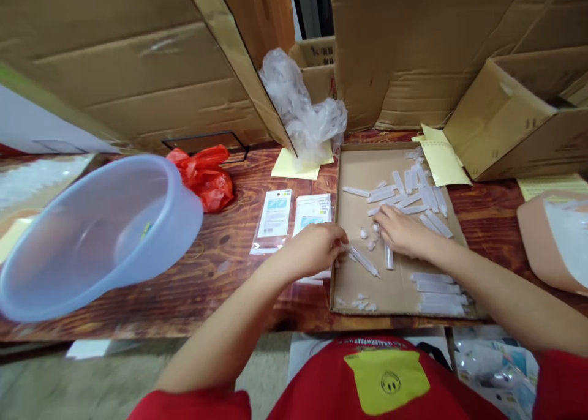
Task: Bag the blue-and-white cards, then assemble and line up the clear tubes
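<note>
Nearest, the wooden tabletop [220,267] carried a shallow cardboard tray [353,285]. Inside it the left hand [316,248] pinched a clear plastic tube [365,262], while the right hand [402,230] lay flat on loose tubes [413,196]. Farther left sat a plastic basin [92,236]; cardboard boxes [138,71] walled the back.

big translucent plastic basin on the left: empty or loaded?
Nearly empty. The large translucent bluish plastic basin sits tilted on the wooden table; through its wall only one small greenish-yellow scrap shows inside.
</note>
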### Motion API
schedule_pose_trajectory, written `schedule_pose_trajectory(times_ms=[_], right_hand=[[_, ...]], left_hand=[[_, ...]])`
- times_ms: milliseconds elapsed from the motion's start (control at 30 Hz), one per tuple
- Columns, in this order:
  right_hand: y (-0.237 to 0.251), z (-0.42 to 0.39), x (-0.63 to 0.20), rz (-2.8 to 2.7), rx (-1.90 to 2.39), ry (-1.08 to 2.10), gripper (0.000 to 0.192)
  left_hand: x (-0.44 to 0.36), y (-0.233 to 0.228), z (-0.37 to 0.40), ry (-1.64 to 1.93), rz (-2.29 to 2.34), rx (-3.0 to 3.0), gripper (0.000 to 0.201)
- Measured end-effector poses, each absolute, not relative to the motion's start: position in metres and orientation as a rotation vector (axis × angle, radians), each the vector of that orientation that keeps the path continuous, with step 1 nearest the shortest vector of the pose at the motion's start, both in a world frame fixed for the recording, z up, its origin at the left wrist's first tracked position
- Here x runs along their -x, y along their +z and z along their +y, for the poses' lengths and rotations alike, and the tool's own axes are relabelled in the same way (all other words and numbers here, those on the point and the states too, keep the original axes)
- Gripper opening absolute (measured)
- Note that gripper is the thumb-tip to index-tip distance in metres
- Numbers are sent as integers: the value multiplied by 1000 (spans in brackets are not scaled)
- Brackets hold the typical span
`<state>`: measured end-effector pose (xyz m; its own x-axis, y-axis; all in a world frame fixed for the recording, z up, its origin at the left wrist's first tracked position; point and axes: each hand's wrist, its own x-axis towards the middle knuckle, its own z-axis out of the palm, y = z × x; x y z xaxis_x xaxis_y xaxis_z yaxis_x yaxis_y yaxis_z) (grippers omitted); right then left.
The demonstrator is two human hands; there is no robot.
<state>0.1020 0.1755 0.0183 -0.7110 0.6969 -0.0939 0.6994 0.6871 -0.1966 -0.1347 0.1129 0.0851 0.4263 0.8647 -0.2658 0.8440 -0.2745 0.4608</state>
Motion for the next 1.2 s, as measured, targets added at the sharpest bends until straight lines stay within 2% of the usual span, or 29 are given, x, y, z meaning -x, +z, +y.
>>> schedule_pose_trajectory(times_ms=[167,367,500,667,800,967,1067,1167,1200], right_hand=[[14,166,-119,3033,-1145,-565,25],[14,136,-144,3118,-1223,-914,26],[28,109,-149,3192,-1382,-1083,26],[46,78,-143,3069,-1683,-1732,27],[59,69,-132,3324,-1410,-1585,12],[68,63,-125,3442,-1137,-1479,19],[67,50,-125,3371,-1368,-1292,15],[64,36,-128,3092,-1686,-1209,35],[63,32,-130,3011,-1724,-1244,37]], left_hand=[[115,57,93,194,1176,-2387,22],[100,35,87,151,1178,-2481,7],[105,41,76,476,1270,-2193,9],[103,45,51,871,1230,-1804,11],[98,48,39,950,1084,-1762,9],[98,52,31,865,984,-1782,9],[94,49,22,900,984,-1810,9],[86,43,12,957,969,-1829,11],[84,41,10,961,961,-1830,11]])
